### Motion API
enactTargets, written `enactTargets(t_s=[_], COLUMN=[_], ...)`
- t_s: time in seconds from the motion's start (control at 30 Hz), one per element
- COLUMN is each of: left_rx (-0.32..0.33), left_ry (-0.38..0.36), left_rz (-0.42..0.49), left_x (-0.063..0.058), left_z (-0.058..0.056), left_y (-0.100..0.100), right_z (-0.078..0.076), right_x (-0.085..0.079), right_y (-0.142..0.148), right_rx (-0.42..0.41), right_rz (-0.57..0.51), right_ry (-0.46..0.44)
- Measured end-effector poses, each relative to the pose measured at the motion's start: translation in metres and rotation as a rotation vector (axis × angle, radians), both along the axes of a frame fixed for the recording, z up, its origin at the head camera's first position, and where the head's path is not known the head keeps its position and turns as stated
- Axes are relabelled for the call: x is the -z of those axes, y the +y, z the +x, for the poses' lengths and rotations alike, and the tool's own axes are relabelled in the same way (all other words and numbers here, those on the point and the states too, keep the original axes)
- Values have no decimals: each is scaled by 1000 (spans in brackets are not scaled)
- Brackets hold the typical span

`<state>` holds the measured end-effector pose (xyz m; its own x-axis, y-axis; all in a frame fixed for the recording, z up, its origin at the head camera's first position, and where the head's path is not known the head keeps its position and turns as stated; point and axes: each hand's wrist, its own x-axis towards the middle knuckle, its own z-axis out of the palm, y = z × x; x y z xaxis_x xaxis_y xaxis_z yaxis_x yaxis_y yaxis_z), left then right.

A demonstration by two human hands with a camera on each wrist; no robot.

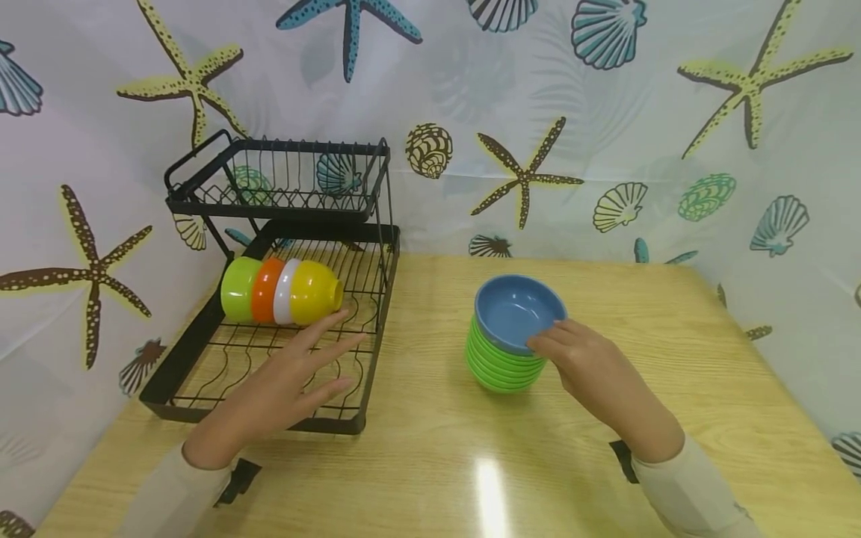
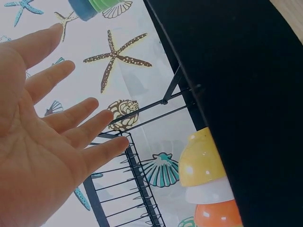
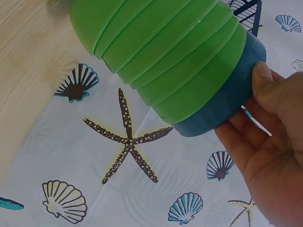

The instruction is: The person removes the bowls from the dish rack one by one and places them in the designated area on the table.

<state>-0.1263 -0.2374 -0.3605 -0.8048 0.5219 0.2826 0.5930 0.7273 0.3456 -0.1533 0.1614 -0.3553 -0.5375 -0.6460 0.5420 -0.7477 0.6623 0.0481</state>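
A blue bowl [image 1: 514, 310] sits on top of a stack of nested green bowls [image 1: 501, 373] on the table. My right hand [image 1: 592, 366] pinches the blue bowl's rim between thumb and fingers, which shows clearly in the right wrist view. Over the lower tier of the black dish rack [image 1: 329, 424], my left hand [image 1: 289, 388] is spread, fingers extended and holding nothing. Just beyond its fingertips, a row of bowls lies on its side in the rack: yellow [image 1: 311, 291], white [image 1: 285, 293], orange [image 1: 266, 290] and light green [image 1: 238, 290].
The rack's upper tier [image 1: 269, 213] overhangs the back of the lower one. The rack stands at the left of the wooden table [image 1: 437, 463]. Behind and beside the table hangs a white cloth [image 1: 464, 97] printed with starfish and shells.
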Motion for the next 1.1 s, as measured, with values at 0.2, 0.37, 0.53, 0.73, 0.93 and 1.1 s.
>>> enactTargets(t_s=[0.2, 0.37, 0.53, 0.73, 0.93, 1.1], left_rx=[7, 17, 21, 15, -106, -237], left_ry=[1, -9, 18, 143, 142, 15], left_rz=[-3, 0, 0, 55, 93, 191], left_x=[1, 1, 0, -7, -17, -24], left_z=[0, 1, -3, -20, -41, -57], left_y=[1, 2, 2, 5, 3, -2], right_z=[-1, -1, 11, 28, 42, 48], right_x=[3, 6, 7, 6, 10, 13], right_y=[2, 6, 10, 12, 20, 26], right_rx=[-54, -109, -118, -126, -68, -33], right_rz=[-28, -98, -154, -185, -185, -163], right_ry=[18, -14, -81, -78, -131, -209])
